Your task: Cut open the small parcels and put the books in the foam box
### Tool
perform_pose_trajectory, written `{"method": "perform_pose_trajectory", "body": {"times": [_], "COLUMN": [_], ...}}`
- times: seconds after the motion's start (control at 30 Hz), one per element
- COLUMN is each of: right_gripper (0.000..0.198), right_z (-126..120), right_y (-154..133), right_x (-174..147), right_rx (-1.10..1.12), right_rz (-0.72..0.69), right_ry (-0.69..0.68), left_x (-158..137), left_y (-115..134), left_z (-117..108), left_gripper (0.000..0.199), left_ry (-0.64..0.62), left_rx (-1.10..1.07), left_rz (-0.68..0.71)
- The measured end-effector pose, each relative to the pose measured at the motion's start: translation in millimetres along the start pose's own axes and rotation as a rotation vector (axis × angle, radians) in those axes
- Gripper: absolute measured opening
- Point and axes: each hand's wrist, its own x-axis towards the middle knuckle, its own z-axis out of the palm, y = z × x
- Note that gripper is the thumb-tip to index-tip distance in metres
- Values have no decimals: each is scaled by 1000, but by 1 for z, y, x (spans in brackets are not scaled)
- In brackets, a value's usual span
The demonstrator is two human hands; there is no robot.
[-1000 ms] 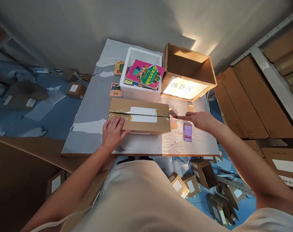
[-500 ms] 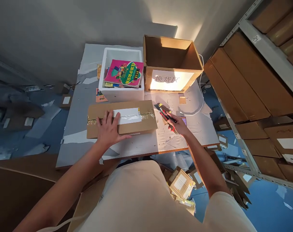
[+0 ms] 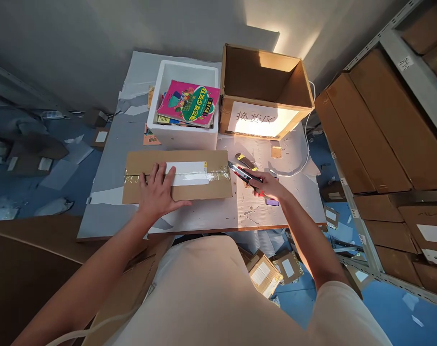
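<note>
A taped cardboard box (image 3: 150, 161) with a white label (image 3: 189, 173) lies flat on the table. My left hand (image 3: 158, 192) rests on its left half, fingers spread and thumb pointing right. At the box's right end my right hand (image 3: 268, 185) grips a red and black box cutter (image 3: 245, 175). Its blade points left, and the tip is at or very near the taped seam on the right edge; I cannot tell whether it touches. Behind the cutter lies a second, yellow and black cutter (image 3: 246, 161). A phone (image 3: 272, 202) is partly hidden under my right hand.
Behind the box stand a white foam box (image 3: 182, 140) with pink-covered books (image 3: 189, 103) and an open carton (image 3: 233, 117) with a handwritten sign. A white cable (image 3: 307, 149) curves on the right. Shelves of cartons (image 3: 387, 129) rise at right; more boxes lie on the floor.
My right hand has turned the box cutter flatter and brought its blade to the box's right end. My left hand stays on the box. The view has shifted slightly.
</note>
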Motion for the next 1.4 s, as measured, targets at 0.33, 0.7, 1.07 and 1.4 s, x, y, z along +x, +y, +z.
{"method": "perform_pose_trajectory", "body": {"times": [0.33,0.7,1.07,1.4], "right_gripper": [57,46,44,35], "right_z": [-29,75,131,161], "right_y": [4,64,39,7], "right_x": [-23,-41,28,85], "right_rx": [-54,354,447,345], "right_rz": [184,-37,-198,-291], "right_ry": [-265,432,693,572], "left_x": [5,40,35,-111], "left_y": [-3,-56,-149,-63], "left_z": [3,-30,-22,-12], "left_gripper": [117,62,72,51], "left_ry": [-17,23,-17,49], "left_rx": [4,-246,-1036,-1152], "left_rz": [-14,-106,-516,-691]}}
